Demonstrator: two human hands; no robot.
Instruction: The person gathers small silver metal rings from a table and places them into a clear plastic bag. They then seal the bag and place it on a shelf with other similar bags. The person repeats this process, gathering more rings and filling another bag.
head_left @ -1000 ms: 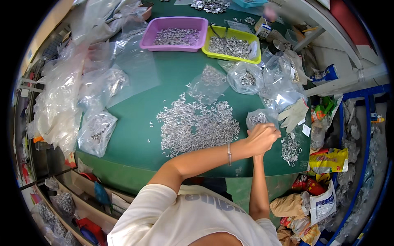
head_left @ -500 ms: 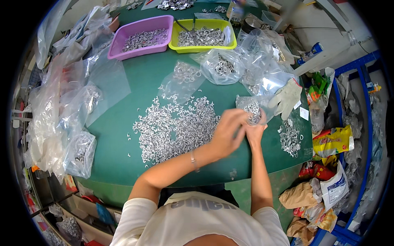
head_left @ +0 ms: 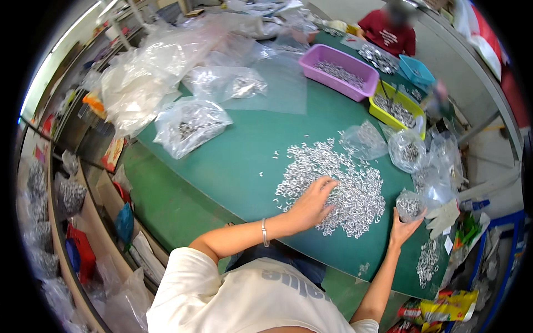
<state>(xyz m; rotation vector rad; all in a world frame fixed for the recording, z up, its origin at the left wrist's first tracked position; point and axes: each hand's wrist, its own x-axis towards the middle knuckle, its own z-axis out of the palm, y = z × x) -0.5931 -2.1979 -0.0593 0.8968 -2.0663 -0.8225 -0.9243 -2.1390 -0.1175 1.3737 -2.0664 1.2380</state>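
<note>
A wide heap of small curved silver metal pieces [head_left: 355, 188] is spread on the green table. Just over its near side is my left hand [head_left: 311, 207], thumb and fingers apart, with nothing seen in it. My right hand [head_left: 405, 226] is closed around a clear plastic bag [head_left: 410, 204] partly filled with small metal pieces, at the heap's right. Close to that bag lies a pale work glove [head_left: 443, 217]. A smaller pile of silver rings [head_left: 427, 263] sits by the table's right edge.
A purple tray [head_left: 340, 71] and a yellow-green tray [head_left: 395, 110] of metal parts stand at the back. Clear bags [head_left: 408, 151] lie right of the heap, and another bag of parts [head_left: 189, 126] lies left. A person in a dark red shirt [head_left: 387, 34] is across the table.
The view has turned left. My left hand has moved from the bag to the heap, its fingers now apart. My right hand still holds the bag.
</note>
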